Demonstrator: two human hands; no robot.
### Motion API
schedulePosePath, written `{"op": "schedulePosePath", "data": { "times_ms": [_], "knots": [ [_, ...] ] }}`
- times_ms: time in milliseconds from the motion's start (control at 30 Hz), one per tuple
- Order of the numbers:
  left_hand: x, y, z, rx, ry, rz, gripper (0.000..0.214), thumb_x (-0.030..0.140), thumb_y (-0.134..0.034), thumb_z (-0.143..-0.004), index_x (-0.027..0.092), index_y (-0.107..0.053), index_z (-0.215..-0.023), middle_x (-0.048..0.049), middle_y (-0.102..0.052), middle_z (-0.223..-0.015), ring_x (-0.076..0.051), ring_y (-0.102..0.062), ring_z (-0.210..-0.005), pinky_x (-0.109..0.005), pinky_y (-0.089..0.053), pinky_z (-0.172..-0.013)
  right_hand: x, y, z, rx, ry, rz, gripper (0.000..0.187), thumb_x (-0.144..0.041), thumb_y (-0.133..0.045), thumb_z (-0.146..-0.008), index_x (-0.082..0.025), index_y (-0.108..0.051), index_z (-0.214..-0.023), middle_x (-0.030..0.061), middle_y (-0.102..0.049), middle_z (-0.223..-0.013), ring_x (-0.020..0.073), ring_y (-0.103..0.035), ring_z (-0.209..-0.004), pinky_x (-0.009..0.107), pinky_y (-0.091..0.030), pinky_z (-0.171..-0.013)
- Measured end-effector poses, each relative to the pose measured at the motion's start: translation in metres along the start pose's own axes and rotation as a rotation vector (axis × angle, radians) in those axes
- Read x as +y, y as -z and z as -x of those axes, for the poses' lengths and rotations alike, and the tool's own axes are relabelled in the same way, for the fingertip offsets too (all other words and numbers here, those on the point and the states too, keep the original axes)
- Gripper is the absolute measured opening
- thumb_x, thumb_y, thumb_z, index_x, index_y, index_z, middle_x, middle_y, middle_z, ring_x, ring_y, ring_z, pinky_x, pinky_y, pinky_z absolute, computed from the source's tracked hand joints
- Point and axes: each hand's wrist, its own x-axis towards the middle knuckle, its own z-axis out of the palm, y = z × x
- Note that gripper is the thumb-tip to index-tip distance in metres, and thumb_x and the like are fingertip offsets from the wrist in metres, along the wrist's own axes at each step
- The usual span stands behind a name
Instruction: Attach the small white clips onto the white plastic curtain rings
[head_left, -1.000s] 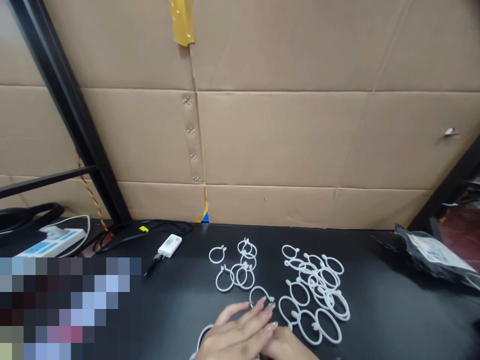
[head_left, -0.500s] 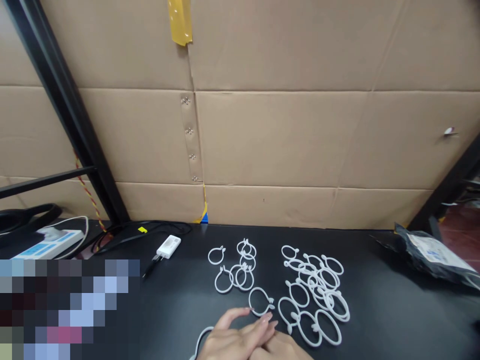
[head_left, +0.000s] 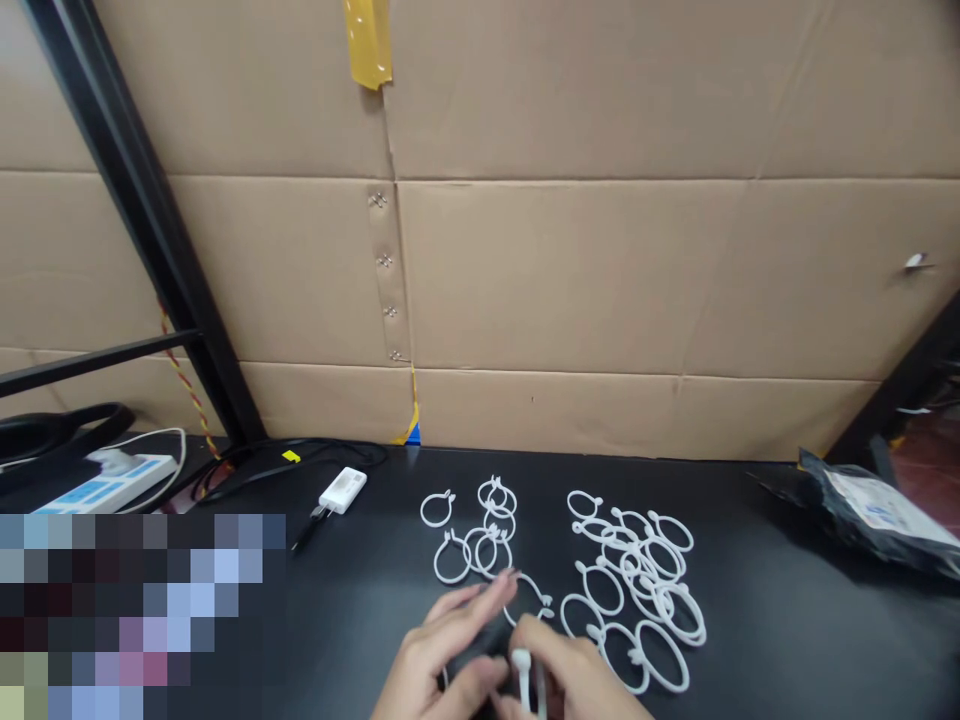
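Both my hands meet at the bottom middle of the view over a black table (head_left: 750, 620). My left hand (head_left: 442, 650) has its fingers curled, the fingertips reaching toward a loose white ring (head_left: 529, 600). My right hand (head_left: 577, 675) pinches a white plastic ring piece (head_left: 523, 675) that stands upright between the two hands. A small group of white rings (head_left: 476, 530) lies just beyond my left hand. A larger pile of white rings (head_left: 637, 585) lies to the right of my right hand.
A cardboard wall (head_left: 562, 280) closes off the back of the table. A white adapter with a cable (head_left: 341, 490) and a power strip (head_left: 101, 480) lie at the left. A black plastic bag (head_left: 877, 510) sits at the far right. A black metal post (head_left: 142, 230) slants at the left.
My hands lifted off the table and came together. A white ring piece now shows pinched between them, and my left fingers curled up from lying flat.
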Motion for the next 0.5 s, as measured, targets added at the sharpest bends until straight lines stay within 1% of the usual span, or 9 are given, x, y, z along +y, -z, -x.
{"op": "schedulePosePath", "data": {
  "times_ms": [67,100,133,200,267,300,333,433,500],
  "knots": [
    [0.005,0.004,-0.001,0.096,0.162,0.128,0.040,0.043,-0.043,-0.094,0.031,-0.051,-0.131,-0.0046,-0.055,-0.133,-0.023,-0.051,-0.123,-0.039,-0.040,-0.102,-0.001,0.006,-0.003,0.065,-0.039,0.070,0.011,-0.029,-0.059,-0.078,-0.020,-0.052,-0.077,-0.0075,-0.045,-0.054,0.0092,-0.040,-0.048,0.019,-0.030,-0.044],
    [0.007,0.005,-0.001,0.143,0.242,0.189,0.041,0.045,-0.040,-0.094,0.029,-0.052,-0.130,-0.0048,-0.054,-0.134,-0.023,-0.050,-0.125,-0.040,-0.038,-0.104,0.000,0.009,-0.004,0.100,-0.044,0.122,0.011,-0.030,-0.058,-0.079,-0.020,-0.052,-0.078,-0.0075,-0.045,-0.053,0.0098,-0.040,-0.047,0.020,-0.030,-0.044],
    [0.009,0.006,-0.002,0.190,0.310,0.242,0.042,0.047,-0.040,-0.094,0.028,-0.053,-0.129,-0.0051,-0.054,-0.134,-0.023,-0.048,-0.126,-0.042,-0.034,-0.106,0.001,0.011,-0.005,0.138,-0.037,0.184,0.011,-0.031,-0.057,-0.080,-0.020,-0.054,-0.081,-0.0061,-0.048,-0.054,0.0110,-0.044,-0.048,0.021,-0.033,-0.045],
    [0.010,0.007,-0.004,0.266,0.413,0.310,0.045,0.049,-0.040,-0.093,0.024,-0.055,-0.128,-0.0062,-0.053,-0.135,-0.023,-0.045,-0.128,-0.044,-0.026,-0.110,0.005,0.018,-0.005,0.243,0.009,0.351,0.020,-0.036,-0.054,-0.084,-0.019,-0.058,-0.094,0.0016,-0.061,-0.065,0.0165,-0.055,-0.056,0.025,-0.041,-0.052],
    [0.010,0.008,-0.005,0.304,0.466,0.336,0.048,0.051,-0.041,-0.092,0.021,-0.057,-0.126,-0.0075,-0.054,-0.135,-0.024,-0.044,-0.130,-0.045,-0.020,-0.112,0.010,0.029,-0.004,0.389,0.047,0.549,0.032,-0.040,-0.050,-0.087,-0.016,-0.060,-0.106,0.0110,-0.068,-0.079,0.0236,-0.062,-0.068,0.032,-0.046,-0.060],
    [0.009,0.008,-0.005,0.315,0.480,0.343,0.049,0.052,-0.042,-0.092,0.020,-0.057,-0.126,-0.0079,-0.054,-0.134,-0.024,-0.043,-0.130,-0.045,-0.019,-0.113,0.014,0.036,-0.003,0.461,0.055,0.636,0.035,-0.041,-0.049,-0.088,-0.015,-0.060,-0.109,0.0139,-0.069,-0.082,0.0258,-0.064,-0.069,0.034,-0.047,-0.061],
    [0.009,0.008,-0.005,0.322,0.488,0.347,0.050,0.052,-0.042,-0.092,0.019,-0.058,-0.125,-0.0082,-0.054,-0.134,-0.024,-0.043,-0.130,-0.045,-0.019,-0.113,0.017,0.045,-0.001,0.520,0.054,0.703,0.037,-0.042,-0.048,-0.088,-0.015,-0.062,-0.109,0.0145,-0.069,-0.079,0.0261,-0.064,-0.067,0.034,-0.046,-0.058],
    [0.009,0.009,-0.006,0.333,0.503,0.356,0.051,0.053,-0.043,-0.091,0.019,-0.058,-0.126,-0.0085,-0.054,-0.134,-0.024,-0.044,-0.130,-0.044,-0.018,-0.114,0.025,0.072,0.005,0.620,0.057,0.789,0.034,-0.044,-0.046,-0.090,-0.019,-0.067,-0.099,0.0119,-0.067,-0.071,0.0197,-0.059,-0.054,0.027,-0.041,-0.046],
    [0.010,0.009,-0.008,0.336,0.510,0.375,0.051,0.053,-0.043,-0.091,0.019,-0.056,-0.127,-0.0079,-0.054,-0.135,-0.023,-0.044,-0.130,-0.044,-0.018,-0.114,0.027,0.083,0.007,0.668,0.066,0.803,0.034,-0.043,-0.044,-0.091,-0.019,-0.067,-0.097,0.0124,-0.066,-0.073,0.0185,-0.058,-0.054,0.026,-0.039,-0.044]
  ]
}}
